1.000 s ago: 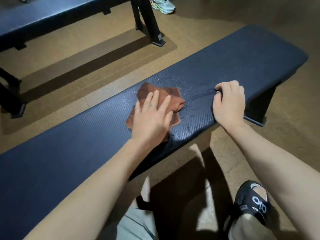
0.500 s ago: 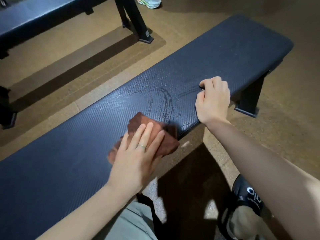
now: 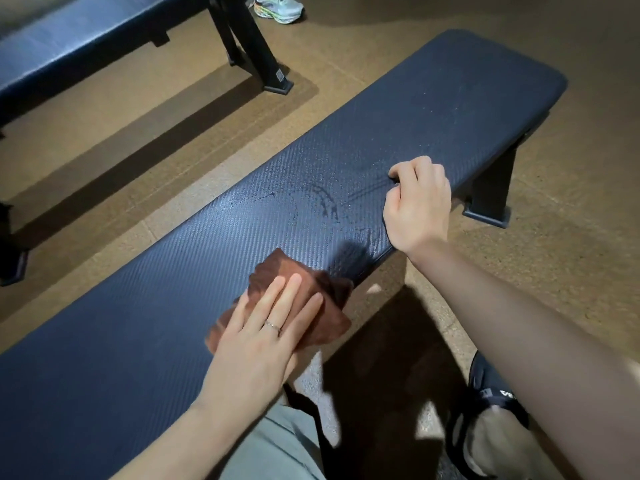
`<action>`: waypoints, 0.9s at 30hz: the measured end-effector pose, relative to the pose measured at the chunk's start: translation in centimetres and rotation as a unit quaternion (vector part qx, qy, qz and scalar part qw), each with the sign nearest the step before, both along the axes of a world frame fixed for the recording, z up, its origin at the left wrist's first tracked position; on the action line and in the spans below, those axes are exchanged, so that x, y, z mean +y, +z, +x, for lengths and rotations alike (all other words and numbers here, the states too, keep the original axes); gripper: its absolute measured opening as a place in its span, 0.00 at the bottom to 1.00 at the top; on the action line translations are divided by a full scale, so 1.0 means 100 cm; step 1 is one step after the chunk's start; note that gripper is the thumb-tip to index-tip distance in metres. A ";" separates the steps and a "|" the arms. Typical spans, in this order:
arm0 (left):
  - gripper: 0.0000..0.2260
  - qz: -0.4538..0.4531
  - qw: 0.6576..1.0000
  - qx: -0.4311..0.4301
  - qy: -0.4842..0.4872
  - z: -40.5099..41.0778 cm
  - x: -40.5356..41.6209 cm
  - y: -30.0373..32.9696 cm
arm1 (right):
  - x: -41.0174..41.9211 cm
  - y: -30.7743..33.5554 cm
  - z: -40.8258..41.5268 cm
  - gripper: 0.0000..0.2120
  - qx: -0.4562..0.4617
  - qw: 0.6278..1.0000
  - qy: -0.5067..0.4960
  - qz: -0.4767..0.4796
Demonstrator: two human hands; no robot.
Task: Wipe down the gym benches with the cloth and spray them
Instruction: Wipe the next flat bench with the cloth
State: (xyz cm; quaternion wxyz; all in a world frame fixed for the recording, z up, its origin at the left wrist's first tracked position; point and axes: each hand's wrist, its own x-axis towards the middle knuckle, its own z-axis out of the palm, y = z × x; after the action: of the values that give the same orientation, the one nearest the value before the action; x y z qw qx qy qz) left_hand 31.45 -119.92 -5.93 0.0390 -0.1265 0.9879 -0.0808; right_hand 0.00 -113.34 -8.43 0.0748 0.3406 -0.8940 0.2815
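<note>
- Brown cloth (image 3: 304, 299) lay on the near edge of the dark tabletop (image 3: 433, 109), under the flat, open left hand (image 3: 263, 337).
- Right hand (image 3: 415, 202) was curled closed on the tabletop, gripping nothing visible.

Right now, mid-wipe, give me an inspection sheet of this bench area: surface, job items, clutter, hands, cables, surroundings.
Surface: near bench dark textured pad; wet smears at mid-length.
Job's things: brown cloth flat on the pad's near edge, partly overhanging; spray bottle not in view.
Clutter: nothing seen.
Hands: left hand pressed flat on the cloth, fingers spread; right hand curled over the bench's near edge, holding nothing.
Cables: nothing seen.
Surroundings: second bench behind; brown floor; someone's sneaker at top.
</note>
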 end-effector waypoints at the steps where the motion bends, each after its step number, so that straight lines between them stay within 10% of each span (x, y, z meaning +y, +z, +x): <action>1: 0.31 0.015 1.000 0.007 0.009 -0.011 0.000 0.000 | -0.001 -0.001 0.001 0.10 0.002 1.000 -0.001 0.001; 9: 0.26 0.023 0.999 0.031 0.036 -0.117 0.015 0.003 | 0.000 0.000 0.000 0.10 0.001 1.000 -0.009 -0.014; 18: 0.31 0.037 0.999 0.001 -0.009 0.005 0.000 0.006 | -0.002 -0.001 0.000 0.11 -0.005 1.000 -0.009 -0.004; 27: 0.24 0.138 0.989 0.057 0.020 -0.133 -0.018 0.007 | 0.000 -0.002 -0.004 0.13 -0.020 0.999 -0.008 -0.036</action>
State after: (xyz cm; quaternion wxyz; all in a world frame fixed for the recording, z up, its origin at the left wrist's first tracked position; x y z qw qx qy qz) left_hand 18.13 -121.68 -5.26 0.0010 -0.1440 0.9875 0.0641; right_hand -0.43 -113.37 -8.62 0.0713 0.3243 -0.8875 0.3196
